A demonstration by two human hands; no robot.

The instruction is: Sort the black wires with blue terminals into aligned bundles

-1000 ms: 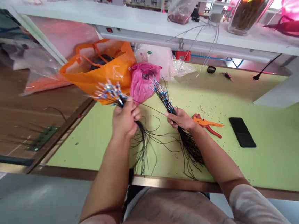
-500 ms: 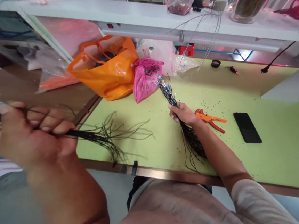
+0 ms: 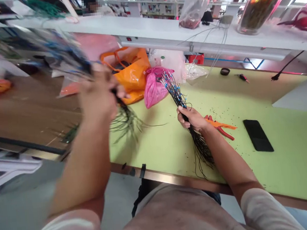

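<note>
In my right hand [image 3: 193,118] is a bundle of thin black wires [image 3: 173,90], gripped around its middle. Blue bits and shiny tips show at its upper end, while the loose black ends trail down beside my forearm. My left hand [image 3: 99,93], smeared by motion, is closed around a second bundle of black wires [image 3: 128,115] above the left side of the bench. Blue and silvery ends blur out above that hand, and fine black ends fan out below it. Orange-and-red cutters [image 3: 220,126] lie just right of my right wrist.
On the green bench top [image 3: 151,147] are a black phone [image 3: 258,135], a roll of black tape [image 3: 225,72] and a small red-black tool [image 3: 243,77]. An orange bag [image 3: 133,72] and a pink bag [image 3: 155,88] stand at the back. A white shelf [image 3: 148,26] spans above.
My left hand has swung up and to the right with its wire bundle, from the far left edge. My right hand keeps its hold. The view has shifted slightly.
</note>
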